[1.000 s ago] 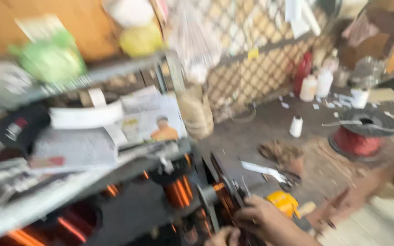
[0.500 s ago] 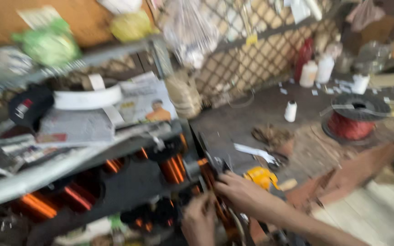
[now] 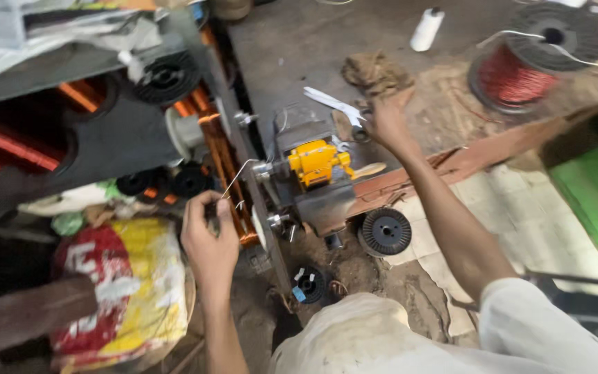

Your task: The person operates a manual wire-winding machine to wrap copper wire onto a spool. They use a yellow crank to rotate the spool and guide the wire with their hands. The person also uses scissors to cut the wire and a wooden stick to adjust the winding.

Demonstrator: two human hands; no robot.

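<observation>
1. We judge the thin pale wire (image 3: 238, 179) could snap or slip if our left hand (image 3: 209, 239) pulls unevenly against the yellow winding machine (image 3: 316, 163)
2. Our left fingers (image 3: 205, 208) are pinched shut on that wire, beside the copper coil stack (image 3: 224, 166)
3. Our right hand (image 3: 384, 125) is curled closed around a small dark handle (image 3: 361, 134) behind the machine

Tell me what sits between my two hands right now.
In the head view, a yellow winder on its grey mount sits between the left hand and the right hand, with thin wire running toward the left.
</observation>
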